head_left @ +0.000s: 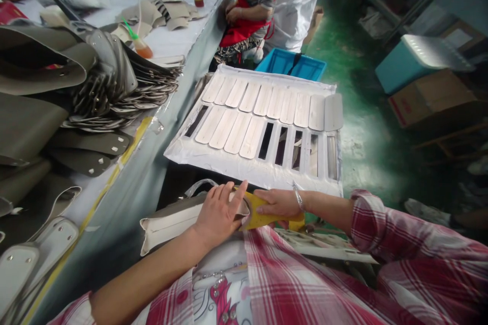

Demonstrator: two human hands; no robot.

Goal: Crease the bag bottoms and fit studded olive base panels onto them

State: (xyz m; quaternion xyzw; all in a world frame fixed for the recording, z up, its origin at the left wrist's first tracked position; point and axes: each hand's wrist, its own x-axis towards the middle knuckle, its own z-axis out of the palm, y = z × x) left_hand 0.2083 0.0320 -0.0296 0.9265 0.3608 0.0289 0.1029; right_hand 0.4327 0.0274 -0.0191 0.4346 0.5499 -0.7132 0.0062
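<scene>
My left hand [219, 214] lies over a long beige folded piece [171, 227], grey along its upper side. The fingers press on its right end, with the thumb low against its near edge. A broad, flat yellow tool [254, 210] meets that end; its exact kind is unclear. My right hand [280, 203] is closed around the yellow tool, fingers pointing left toward my left hand. Just beyond both hands stands a white-covered slotted rack [229, 160], bearing two rows of pale rounded strips [249, 96]. Several slots in the nearer row show dark gaps.
On the left, a worktable [145, 162] carries stacked grey-brown leather pieces [125, 81] and glue bottles [141, 48] with green nozzles. A seated person in a red apron [244, 30] is beyond the rack, near a blue crate [292, 63]. Boxes [434, 96] stand on the green floor.
</scene>
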